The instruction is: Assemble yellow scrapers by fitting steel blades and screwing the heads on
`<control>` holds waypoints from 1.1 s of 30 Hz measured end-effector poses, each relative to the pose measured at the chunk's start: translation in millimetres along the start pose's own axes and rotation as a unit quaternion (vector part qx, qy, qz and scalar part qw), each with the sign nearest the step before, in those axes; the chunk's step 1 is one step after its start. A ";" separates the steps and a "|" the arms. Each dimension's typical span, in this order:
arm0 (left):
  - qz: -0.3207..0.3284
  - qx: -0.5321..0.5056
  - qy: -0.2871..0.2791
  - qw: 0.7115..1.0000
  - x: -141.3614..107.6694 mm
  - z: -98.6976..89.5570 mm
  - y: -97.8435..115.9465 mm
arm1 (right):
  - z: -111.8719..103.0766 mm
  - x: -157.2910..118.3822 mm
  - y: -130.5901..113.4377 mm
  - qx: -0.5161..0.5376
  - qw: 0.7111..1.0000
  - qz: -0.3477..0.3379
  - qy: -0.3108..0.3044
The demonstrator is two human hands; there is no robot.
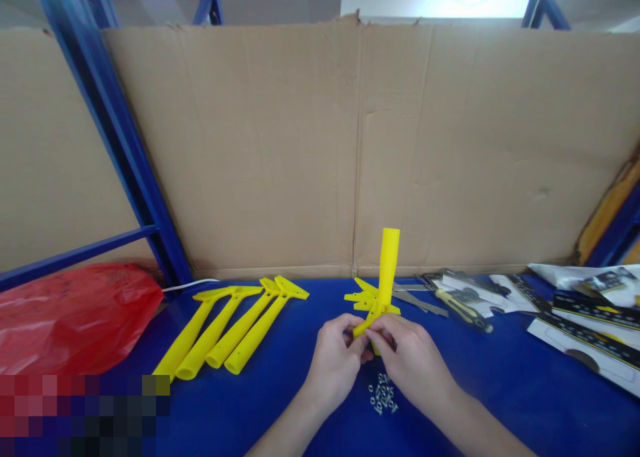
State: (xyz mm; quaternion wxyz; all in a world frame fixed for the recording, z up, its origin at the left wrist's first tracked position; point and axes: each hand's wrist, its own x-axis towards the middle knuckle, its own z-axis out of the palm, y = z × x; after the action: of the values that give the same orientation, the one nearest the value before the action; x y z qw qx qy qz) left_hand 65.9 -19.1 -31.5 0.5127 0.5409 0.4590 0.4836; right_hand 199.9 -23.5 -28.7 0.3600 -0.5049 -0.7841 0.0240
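Here both hands, left hand (pixel 336 358) and right hand (pixel 407 357), pinch yellow scraper (pixel 388 270); fingers hide its head.

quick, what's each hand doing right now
Left hand: closed on the head end of the yellow scraper, which stands handle-up.
Right hand: closed on the same head end, fingers pinching it from the other side.
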 end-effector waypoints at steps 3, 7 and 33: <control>0.012 0.008 0.004 1.000 -0.4 -0.4 0.7 | 0.6 0.7 -2.3 0.028 0.999 0.015 0.008; 0.032 0.030 0.007 0.999 -0.1 -1.1 -0.6 | 2.5 0.4 -5.0 0.077 0.996 0.040 0.018; -0.032 -0.044 0.007 0.998 -2.9 0.8 9.0 | -2.4 0.5 5.6 -0.040 0.998 -0.025 0.029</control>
State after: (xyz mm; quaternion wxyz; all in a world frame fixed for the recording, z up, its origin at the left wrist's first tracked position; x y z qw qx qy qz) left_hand 66.4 -22.6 -22.6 0.5483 0.4989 0.4582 0.4905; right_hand 205.5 -21.1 -28.9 0.3629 -0.4993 -0.7861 -0.0312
